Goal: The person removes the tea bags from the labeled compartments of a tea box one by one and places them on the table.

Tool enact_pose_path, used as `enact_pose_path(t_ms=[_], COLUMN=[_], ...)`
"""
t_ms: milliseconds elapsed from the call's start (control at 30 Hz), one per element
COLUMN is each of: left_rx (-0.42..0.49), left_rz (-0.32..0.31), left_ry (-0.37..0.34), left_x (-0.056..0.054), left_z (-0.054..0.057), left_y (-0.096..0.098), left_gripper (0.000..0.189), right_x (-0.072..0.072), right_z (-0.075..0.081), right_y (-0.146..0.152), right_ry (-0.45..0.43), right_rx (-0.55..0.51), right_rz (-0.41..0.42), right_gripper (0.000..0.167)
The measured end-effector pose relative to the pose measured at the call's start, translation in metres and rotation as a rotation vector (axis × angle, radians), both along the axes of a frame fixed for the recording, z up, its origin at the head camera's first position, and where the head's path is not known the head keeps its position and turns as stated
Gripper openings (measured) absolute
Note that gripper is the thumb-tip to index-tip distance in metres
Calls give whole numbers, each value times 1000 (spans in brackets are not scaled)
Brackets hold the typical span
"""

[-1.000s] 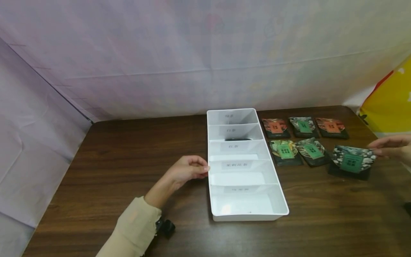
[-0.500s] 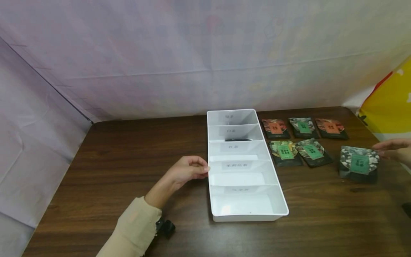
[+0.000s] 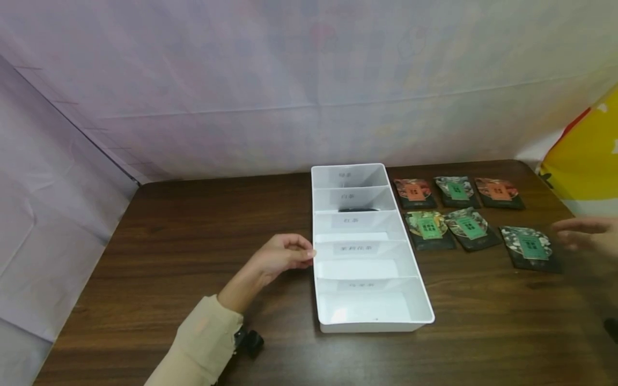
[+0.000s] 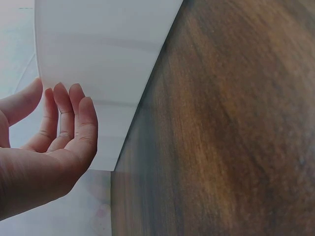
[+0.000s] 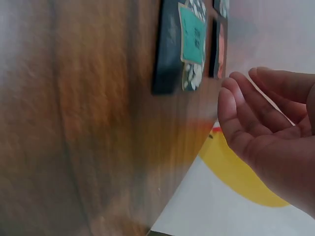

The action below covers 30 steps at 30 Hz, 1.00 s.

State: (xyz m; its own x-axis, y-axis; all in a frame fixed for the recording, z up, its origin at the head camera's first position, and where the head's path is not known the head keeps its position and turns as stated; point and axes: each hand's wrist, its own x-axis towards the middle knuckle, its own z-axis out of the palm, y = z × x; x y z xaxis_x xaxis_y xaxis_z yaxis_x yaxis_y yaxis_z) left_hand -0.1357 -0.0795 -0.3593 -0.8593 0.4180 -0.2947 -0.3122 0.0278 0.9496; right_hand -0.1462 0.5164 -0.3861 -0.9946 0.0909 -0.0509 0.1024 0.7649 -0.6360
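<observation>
The left hand (image 3: 282, 253) pinches the left rim of a white rectangular plastic box (image 3: 369, 327). Right of the box, five flat dark packets (image 3: 467, 228) lie on the brown wooden bench (image 3: 217, 214); farther right lies a dark, green-labelled packet (image 3: 532, 249), with the right hand (image 3: 589, 235) just beyond, fingers loosely bent, holding nothing.

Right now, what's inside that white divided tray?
The white tray holds a dark item in its second compartment from the far end, partly hidden by a divider. The two nearest compartments show white floor; the farthest compartment's floor is hidden.
</observation>
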Motion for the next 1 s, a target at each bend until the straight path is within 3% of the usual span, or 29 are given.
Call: enact_pose_path(t_ms=[100,233,467,733,1000], left_rx=[0,-1,-10,-14,-15], left_rz=[1,3,2,3,2], left_ry=[-1,-5,-4,-3,-7], left_x=[0,0,-1,0,0], left_z=[0,0,-1,-1,-1], left_y=[0,0,0,0,0], left_gripper=[5,4,4,4,4], right_x=[5,14,24,32,24], right_z=[3,15,27,20,13], right_y=[-11,-35,-60,-65,-64], right_ry=[-47,-123,-220,-232,-257], right_rx=[32,107,144,99,39], right_rz=[24,73,182,146,72], right_gripper=[22,44,52,51,56])
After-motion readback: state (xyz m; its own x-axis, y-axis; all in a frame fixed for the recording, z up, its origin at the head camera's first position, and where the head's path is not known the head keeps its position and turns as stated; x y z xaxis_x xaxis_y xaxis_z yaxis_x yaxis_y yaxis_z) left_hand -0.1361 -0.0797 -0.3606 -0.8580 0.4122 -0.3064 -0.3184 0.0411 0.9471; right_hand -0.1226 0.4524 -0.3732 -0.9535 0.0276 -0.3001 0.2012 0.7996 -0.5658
